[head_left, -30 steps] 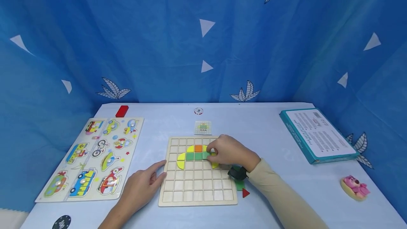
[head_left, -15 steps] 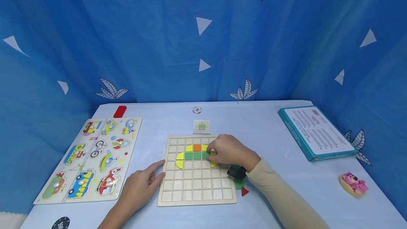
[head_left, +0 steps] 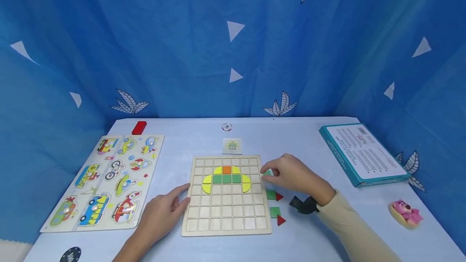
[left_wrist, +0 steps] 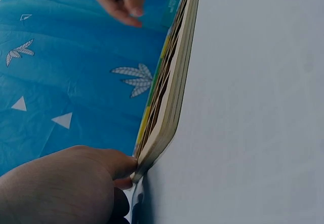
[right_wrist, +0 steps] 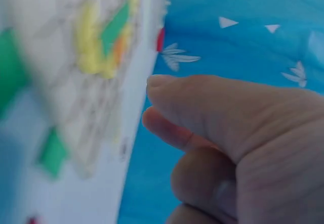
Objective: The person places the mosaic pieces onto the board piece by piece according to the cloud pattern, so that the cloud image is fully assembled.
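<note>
A wooden grid board (head_left: 225, 233) lies in front of me. On it an orange square (head_left: 227, 170) sits above a row of three green squares (head_left: 227, 178), with yellow curved pieces (head_left: 207, 188) on both sides. My left hand (head_left: 160, 213) touches the board's left edge with thumb and index fingertips; the left wrist view shows them right at the rim. To the right of the board, my right hand (head_left: 293, 175) has thumb and index finger spread over a loose green square (head_left: 267, 172). In the right wrist view nothing sits between its fingertips.
Two more green squares (head_left: 275, 212) and two red triangles (head_left: 281, 220) lie beside the board's right edge. A pattern card (head_left: 232, 146) is behind it. Vehicle puzzle board (head_left: 105, 189) at left; teal box (head_left: 367, 155) and pink bear figure (head_left: 405, 213) at right.
My right hand has left the green square at the right end of the row and moved right, off the board, uncovering the yellow pieces there. My left hand has stayed put.
</note>
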A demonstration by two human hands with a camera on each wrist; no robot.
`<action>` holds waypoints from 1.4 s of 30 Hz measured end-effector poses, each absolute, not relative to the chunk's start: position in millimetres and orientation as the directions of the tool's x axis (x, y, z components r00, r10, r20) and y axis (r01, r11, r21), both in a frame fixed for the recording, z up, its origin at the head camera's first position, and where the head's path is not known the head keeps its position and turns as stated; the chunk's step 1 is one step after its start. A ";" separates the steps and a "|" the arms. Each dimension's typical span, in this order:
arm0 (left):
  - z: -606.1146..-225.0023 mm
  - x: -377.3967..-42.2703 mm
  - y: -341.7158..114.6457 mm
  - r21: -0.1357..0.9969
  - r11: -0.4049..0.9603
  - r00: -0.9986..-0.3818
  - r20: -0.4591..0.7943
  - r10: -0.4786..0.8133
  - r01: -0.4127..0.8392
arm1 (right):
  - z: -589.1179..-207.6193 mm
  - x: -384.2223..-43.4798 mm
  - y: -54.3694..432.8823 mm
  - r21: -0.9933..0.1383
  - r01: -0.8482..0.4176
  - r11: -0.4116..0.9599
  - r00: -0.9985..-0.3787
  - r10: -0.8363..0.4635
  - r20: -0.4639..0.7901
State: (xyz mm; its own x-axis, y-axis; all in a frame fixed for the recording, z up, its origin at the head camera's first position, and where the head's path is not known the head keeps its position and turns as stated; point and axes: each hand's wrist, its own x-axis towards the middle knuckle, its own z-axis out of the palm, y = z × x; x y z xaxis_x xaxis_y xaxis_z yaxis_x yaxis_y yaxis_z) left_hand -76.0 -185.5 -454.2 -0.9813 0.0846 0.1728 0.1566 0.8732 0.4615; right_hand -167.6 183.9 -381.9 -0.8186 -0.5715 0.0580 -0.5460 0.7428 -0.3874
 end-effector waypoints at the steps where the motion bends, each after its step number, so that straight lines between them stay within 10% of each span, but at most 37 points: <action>1: -453.8 -76.3 -185.6 0.458 0.874 -0.980 0.176 0.088 0.161 | -386.9 -164.1 190.9 -0.394 -0.534 0.748 -0.825 -0.563 0.049; 22: -457.0 -75.5 -187.0 0.456 0.873 -0.976 0.201 0.089 0.173 | -448.0 -164.7 214.5 -0.619 -0.352 0.702 -0.931 -0.327 0.160; 42: -453.9 -76.2 -185.3 0.456 0.875 -0.981 0.174 0.088 0.160 | -456.9 -165.6 212.9 -0.540 -0.390 0.745 -0.920 -0.341 0.194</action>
State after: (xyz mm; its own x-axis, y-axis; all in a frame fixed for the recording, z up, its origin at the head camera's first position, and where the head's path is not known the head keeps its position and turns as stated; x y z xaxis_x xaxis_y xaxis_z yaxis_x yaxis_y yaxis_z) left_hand -76.2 -185.3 -453.9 -0.9808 0.0884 0.1739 0.1598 0.8753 0.4565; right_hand -165.6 212.9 -456.9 -0.9199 -0.3407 0.1944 -0.3903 0.7454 -0.5404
